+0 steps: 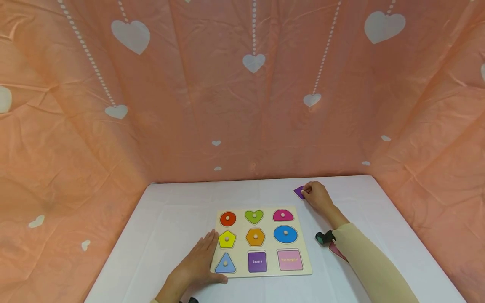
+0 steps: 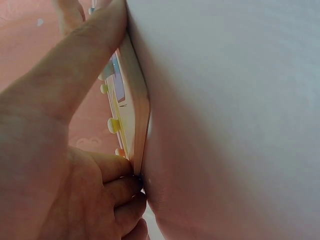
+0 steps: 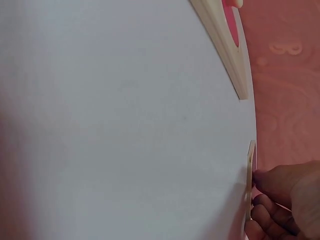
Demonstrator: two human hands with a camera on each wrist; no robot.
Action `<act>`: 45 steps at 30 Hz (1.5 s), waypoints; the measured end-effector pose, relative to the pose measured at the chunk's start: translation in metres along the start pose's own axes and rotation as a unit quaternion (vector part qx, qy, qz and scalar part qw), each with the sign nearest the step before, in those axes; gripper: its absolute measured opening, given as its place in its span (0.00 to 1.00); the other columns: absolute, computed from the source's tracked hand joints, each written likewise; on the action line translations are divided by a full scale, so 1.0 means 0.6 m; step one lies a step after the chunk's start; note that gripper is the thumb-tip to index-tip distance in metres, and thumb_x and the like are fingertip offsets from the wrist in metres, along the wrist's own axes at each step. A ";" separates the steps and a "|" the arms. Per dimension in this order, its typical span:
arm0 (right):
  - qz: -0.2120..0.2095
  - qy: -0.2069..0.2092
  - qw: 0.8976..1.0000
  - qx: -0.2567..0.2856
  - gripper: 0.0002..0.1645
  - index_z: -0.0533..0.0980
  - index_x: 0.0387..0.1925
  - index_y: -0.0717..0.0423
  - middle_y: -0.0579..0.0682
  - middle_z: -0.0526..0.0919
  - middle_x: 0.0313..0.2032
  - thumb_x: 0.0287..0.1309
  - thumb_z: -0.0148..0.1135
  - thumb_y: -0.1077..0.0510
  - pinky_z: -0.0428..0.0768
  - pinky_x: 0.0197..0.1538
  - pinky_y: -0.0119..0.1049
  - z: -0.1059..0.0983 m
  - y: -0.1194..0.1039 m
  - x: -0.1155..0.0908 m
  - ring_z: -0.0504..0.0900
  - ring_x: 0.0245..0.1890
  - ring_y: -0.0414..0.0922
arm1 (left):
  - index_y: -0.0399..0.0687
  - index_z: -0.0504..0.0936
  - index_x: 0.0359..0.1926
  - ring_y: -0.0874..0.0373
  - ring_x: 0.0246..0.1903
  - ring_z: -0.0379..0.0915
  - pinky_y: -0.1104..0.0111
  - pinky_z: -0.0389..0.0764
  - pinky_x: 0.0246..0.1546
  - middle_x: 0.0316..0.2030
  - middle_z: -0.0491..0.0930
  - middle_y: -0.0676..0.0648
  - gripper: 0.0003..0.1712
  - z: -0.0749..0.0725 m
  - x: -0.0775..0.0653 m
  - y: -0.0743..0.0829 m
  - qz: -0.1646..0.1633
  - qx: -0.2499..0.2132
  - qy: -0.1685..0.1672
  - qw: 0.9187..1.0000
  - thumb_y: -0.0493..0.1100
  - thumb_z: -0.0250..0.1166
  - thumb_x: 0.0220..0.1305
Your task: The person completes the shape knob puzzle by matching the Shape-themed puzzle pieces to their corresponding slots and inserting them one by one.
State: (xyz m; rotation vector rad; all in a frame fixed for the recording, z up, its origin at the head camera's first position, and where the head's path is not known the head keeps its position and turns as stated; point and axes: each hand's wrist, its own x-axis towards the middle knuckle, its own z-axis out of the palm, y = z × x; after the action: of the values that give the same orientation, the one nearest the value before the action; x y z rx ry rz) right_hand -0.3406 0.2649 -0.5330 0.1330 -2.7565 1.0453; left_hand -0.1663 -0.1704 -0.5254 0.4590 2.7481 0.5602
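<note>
A pale wooden puzzle board (image 1: 242, 248) lies on the white table with several coloured, knobbed shapes in it. Its square recess (image 1: 257, 261) and rectangle recess (image 1: 290, 260) show printed words. My left hand (image 1: 198, 261) rests at the board's near left corner, fingers along the left side and thumb by the near edge. Beyond the board's far right corner, my right hand (image 1: 319, 198) pinches a purple square puzzle piece (image 1: 298, 192), its fingertips covering part of it. In the right wrist view, the piece's pale edge (image 3: 249, 170) shows close over the table.
A pink puzzle piece (image 1: 337, 251) lies right of the board, partly hidden under the right sleeve (image 1: 371, 261). A black wrist camera (image 1: 324, 238) sits at that cuff. Peach cloth with pale hearts (image 1: 254, 63) hangs behind the table (image 1: 182, 206) and at both sides.
</note>
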 end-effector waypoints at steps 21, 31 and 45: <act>-0.004 -0.016 1.000 0.020 0.06 0.83 0.42 0.66 0.59 0.82 0.39 0.70 0.70 0.64 0.82 0.43 0.38 -0.007 -0.022 -0.037 0.79 0.40 0.51 | 0.36 0.53 0.84 0.40 0.84 0.45 0.43 0.50 0.84 0.85 0.51 0.36 0.78 -0.004 -0.004 0.005 -0.002 -0.005 0.003 1.000 0.65 0.87 0.43; -0.031 -0.020 0.999 0.022 0.06 0.84 0.42 0.68 0.59 0.81 0.39 0.66 0.71 0.67 0.88 0.50 0.47 -0.015 -0.052 -0.059 0.81 0.41 0.53 | 0.35 0.54 0.84 0.40 0.84 0.45 0.43 0.51 0.84 0.85 0.51 0.36 0.78 -0.003 -0.004 0.005 0.004 -0.002 0.003 1.000 0.66 0.87 0.44; -0.052 -0.030 0.997 0.037 0.05 0.86 0.42 0.64 0.54 0.82 0.39 0.66 0.73 0.65 0.85 0.44 0.34 -0.011 -0.085 -0.085 0.81 0.40 0.49 | 0.33 0.53 0.84 0.39 0.84 0.46 0.43 0.51 0.83 0.84 0.51 0.35 0.78 -0.006 -0.005 0.003 0.016 -0.004 0.004 1.000 0.66 0.86 0.44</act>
State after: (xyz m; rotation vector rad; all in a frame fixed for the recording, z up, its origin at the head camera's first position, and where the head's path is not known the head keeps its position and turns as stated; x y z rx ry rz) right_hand -0.2820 0.2321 -0.5056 0.3217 -2.7312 1.1333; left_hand -0.1643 -0.1711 -0.5211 0.4997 2.7483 0.5825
